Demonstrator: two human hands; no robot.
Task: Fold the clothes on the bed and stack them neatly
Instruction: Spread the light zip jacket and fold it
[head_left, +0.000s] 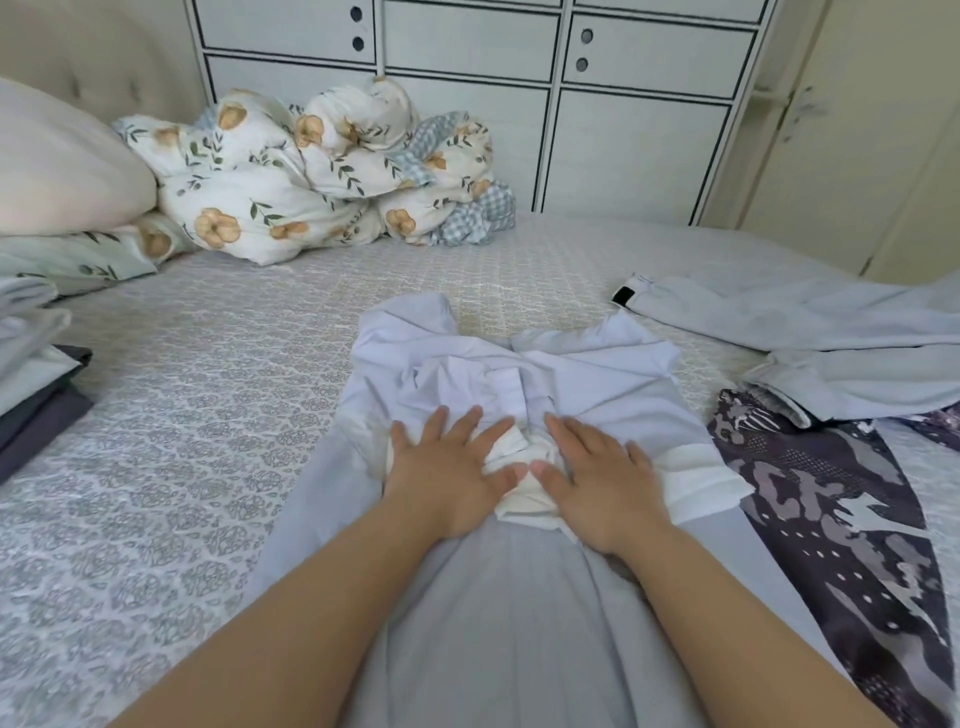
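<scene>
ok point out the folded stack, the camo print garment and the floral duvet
folded stack (36, 358), head view, on the pale top layers at the left edge
camo print garment (831, 499), head view, on its patterned middle
floral duvet (291, 176), head view, on the bunched middle

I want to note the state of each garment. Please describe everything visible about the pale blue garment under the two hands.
The pale blue garment lies in the middle of the bed, spread lengthwise toward the camera. It looks like thin, smooth cloth, smooth near the camera and rumpled at the far end. White lining shows near the middle. The left hand and right hand press flat on it, fingers straight. Its right edge overlaps a dark patterned garment.
</scene>
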